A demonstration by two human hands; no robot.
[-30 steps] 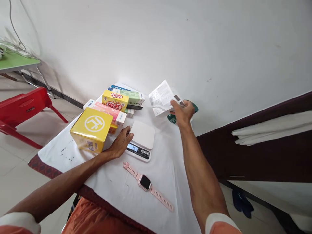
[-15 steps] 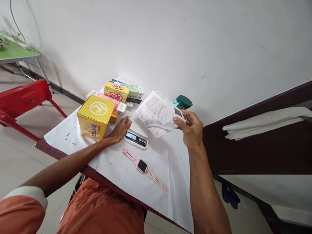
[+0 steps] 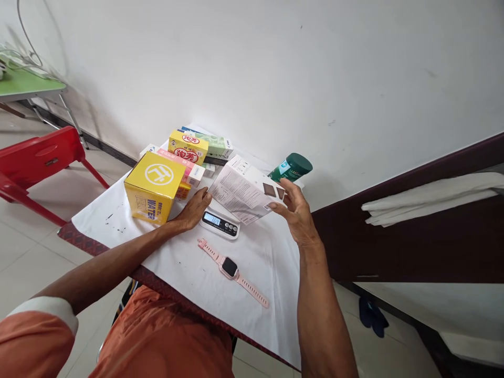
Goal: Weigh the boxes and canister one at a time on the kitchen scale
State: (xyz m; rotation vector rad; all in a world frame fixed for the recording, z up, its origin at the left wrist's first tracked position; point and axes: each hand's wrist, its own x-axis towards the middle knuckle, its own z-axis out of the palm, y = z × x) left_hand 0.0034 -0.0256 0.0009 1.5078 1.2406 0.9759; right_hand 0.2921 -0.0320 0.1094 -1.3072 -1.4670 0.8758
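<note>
My right hand (image 3: 295,212) holds a white printed box (image 3: 242,190) by its right end, over the small white kitchen scale (image 3: 220,223); I cannot tell whether the box rests on the platform. The scale's display is lit. My left hand (image 3: 194,208) rests with its fingers loosely curled on the white tablecloth at the scale's left edge, holding nothing, just right of a yellow cube box (image 3: 155,185). A pink smartwatch (image 3: 232,271) lies flat in front of the scale. A dark green lidded bottle (image 3: 291,167) stands behind the white box.
Several flat boxes, yellow (image 3: 188,147), pink (image 3: 181,167) and pale green (image 3: 214,144), are stacked at the table's back left against the white wall. A red chair (image 3: 37,163) and a green table (image 3: 23,86) stand to the left. A dark wooden bed frame (image 3: 413,236) borders the right.
My right hand has brought the white box from the back right, near the green bottle, down and left over the scale. My left hand has stayed by the scale.
</note>
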